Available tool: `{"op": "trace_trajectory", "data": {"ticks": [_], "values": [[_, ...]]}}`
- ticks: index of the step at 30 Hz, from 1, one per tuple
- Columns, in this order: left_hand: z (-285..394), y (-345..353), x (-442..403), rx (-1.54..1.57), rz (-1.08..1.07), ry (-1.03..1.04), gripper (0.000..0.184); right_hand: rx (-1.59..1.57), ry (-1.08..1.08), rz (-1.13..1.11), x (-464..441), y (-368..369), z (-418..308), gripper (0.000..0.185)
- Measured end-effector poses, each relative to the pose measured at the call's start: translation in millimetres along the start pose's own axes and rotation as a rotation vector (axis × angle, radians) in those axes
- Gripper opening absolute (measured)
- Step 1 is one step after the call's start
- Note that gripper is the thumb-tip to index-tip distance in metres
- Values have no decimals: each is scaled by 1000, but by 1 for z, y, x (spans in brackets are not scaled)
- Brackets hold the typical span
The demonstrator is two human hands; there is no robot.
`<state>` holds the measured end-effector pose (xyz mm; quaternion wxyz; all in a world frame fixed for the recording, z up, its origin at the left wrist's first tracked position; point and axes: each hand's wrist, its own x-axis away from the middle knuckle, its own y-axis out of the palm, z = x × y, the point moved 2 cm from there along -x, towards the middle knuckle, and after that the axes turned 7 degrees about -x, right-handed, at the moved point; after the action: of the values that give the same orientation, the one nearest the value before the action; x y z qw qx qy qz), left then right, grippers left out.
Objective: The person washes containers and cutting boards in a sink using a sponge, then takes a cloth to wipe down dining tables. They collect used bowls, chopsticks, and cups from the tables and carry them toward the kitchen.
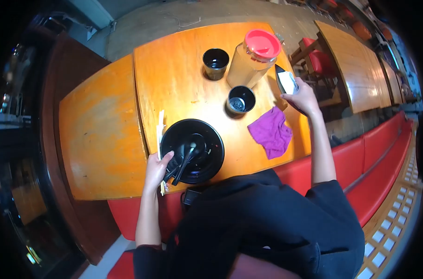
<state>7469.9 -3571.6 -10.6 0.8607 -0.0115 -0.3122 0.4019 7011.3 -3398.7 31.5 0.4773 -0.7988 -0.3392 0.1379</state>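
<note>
My left hand (156, 171) grips the left rim of a large black bowl (217, 144), thumb over the edge. Inside the bowl lie a black spoon (185, 163) and small food scraps. Pale chopsticks (159, 135), seemingly with some wrapper, run along the bowl's left side at the same hand. At the table's right edge, my right hand (305, 97) is closed around a dark holder (280, 78) with a white, napkin-like stack (289, 83) in it; the fingers partly hide it. A crumpled purple cloth (273, 132) lies left of and below that hand.
On the wooden table (174, 60) stand two black cups, one farther back (216, 65) and one nearer (240, 100). Beside them is a clear pitcher (248, 65) with a red lid. A red bench (341, 162) runs along the near side; another table (355, 65) stands at right.
</note>
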Motion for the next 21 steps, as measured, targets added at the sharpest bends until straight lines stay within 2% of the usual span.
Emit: {"op": "trace_trajectory", "data": {"ticks": [1, 4, 9, 12, 13, 16, 18, 20, 21], "values": [[-2, 11, -4, -13, 4, 21, 20, 36, 76, -45, -10, 3, 1, 75], [12, 46, 1, -43, 35, -52, 20, 181, 38, -36, -38, 15, 14, 78], [11, 88, 4, 63, 169, -32, 21, 177, -28, -115, -66, 31, 28, 80], [34, 94, 14, 35, 95, -227, 24, 184, -78, -90, -68, 31, 21, 82], [-9, 87, -6, 86, 66, -191, 31, 152, -101, -117, -69, 31, 22, 85], [35, 57, -3, -149, 323, -82, 41, 286, -230, 105, -58, 24, 22, 89], [73, 36, -16, -192, 514, -32, 44, 56, -344, 155, -46, 18, 14, 81], [106, 21, -53, -336, 552, 31, 45, -272, -499, 177, -26, 21, 4, 75], [135, 29, -65, -337, 542, 95, 45, -355, -587, 104, -11, 26, -7, 73]]}}
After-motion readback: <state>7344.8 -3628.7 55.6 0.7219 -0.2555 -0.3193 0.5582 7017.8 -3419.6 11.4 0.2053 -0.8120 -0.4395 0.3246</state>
